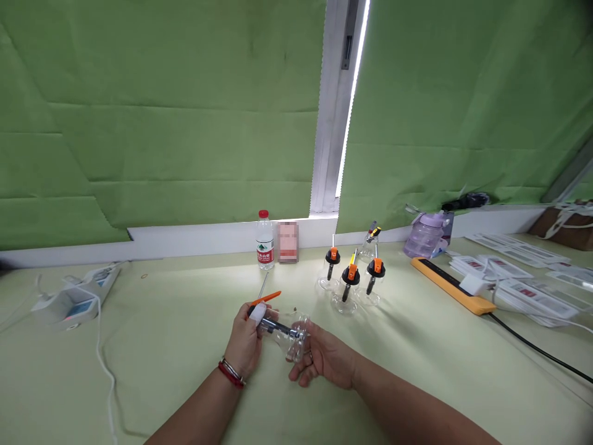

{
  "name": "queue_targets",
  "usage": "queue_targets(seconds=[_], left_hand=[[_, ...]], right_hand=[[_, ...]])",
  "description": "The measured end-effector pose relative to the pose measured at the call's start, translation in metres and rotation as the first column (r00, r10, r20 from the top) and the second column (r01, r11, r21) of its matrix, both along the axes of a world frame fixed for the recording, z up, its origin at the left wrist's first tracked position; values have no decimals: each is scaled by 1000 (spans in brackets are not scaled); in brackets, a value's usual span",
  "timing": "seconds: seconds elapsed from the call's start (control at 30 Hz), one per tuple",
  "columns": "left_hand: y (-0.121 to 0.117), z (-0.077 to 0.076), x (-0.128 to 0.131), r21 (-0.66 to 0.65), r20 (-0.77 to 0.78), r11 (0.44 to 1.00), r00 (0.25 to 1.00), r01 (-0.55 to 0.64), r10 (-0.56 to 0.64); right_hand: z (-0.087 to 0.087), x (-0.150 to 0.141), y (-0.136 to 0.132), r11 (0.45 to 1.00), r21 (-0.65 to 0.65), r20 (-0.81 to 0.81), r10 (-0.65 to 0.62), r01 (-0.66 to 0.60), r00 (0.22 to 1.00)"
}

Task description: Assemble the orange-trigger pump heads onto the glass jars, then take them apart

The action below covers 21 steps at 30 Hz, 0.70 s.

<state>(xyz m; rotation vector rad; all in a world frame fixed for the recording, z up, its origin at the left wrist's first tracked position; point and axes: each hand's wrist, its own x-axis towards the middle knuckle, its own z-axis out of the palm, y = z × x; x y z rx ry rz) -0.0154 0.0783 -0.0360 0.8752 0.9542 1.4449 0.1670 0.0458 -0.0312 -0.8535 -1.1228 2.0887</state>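
Both hands hold a clear glass bottle (283, 327) that lies on its side above the table, with a dark tube inside it. My left hand (245, 337) is closed around its black cap end, the thumb pressed on top. From that end stick out an orange lever (271, 298) and a thin metal spout (264, 285). At the wide base, my right hand (327, 355) supports the glass with curled fingers. Beyond the hands stand three similar glass bottles (345, 303) with black caps, orange levers and thin spouts.
A water bottle (265, 244) and a pink box (288, 242) stand by the wall. Behind the three bottles is another glass vessel (369, 245). To the right are a purple jug (424, 236), an orange power strip (451, 285) and stacked cards (532, 300). A white power strip (90, 293) trails its cable at left.
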Motion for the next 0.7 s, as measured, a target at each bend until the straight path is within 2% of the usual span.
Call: queue_targets(seconds=[0.13, 0.2, 0.33, 0.4, 0.43, 0.47, 0.5, 0.53, 0.57, 0.6, 0.63, 0.67, 0.7], left_hand=[[-7, 3, -3, 71, -279, 994, 959, 79, -56], [-9, 4, -5, 66, -360, 991, 929, 115, -83], [-7, 6, -4, 23, -519, 991, 849, 129, -99], [-6, 8, -2, 13, -553, 993, 828, 116, -89], [-5, 9, -2, -8, -545, 994, 833, 113, -99], [-5, 10, -1, -42, -522, 993, 845, 114, -119], [-5, 10, -1, -80, -489, 989, 860, 122, -145], [-5, 11, -2, -112, -455, 985, 875, 128, -166], [-4, 12, -2, -132, -428, 983, 887, 129, -174], [-4, 12, -3, -139, -412, 983, 895, 123, -171], [-4, 12, -4, -139, -407, 984, 900, 109, -157], [-3, 11, -5, -135, -408, 987, 903, 87, -136], [-3, 10, -6, -125, -416, 990, 902, 67, -113]], right_hand=[[6, 5, -4, 999, -14, 30, 39, -39, 999], [5, 7, -1, 999, 31, 85, -24, 21, 996], [4, 14, 6, 942, 264, 203, -266, 209, 942], [7, 18, 6, 889, 414, 279, -331, 198, 901], [9, 20, 5, 840, 522, 325, -356, 148, 876], [11, 22, 4, 759, 648, 368, -387, 65, 846], [13, 23, 2, 640, 767, 401, -425, -44, 811], [15, 23, 1, 494, 855, 416, -469, -159, 779], [16, 24, -1, 351, 901, 413, -511, -255, 754], [17, 24, -1, 245, 916, 402, -539, -319, 740], [16, 24, -2, 197, 918, 393, -553, -343, 735], [14, 23, -1, 219, 920, 391, -554, -325, 735], [11, 23, 0, 300, 916, 393, -543, -266, 742]])
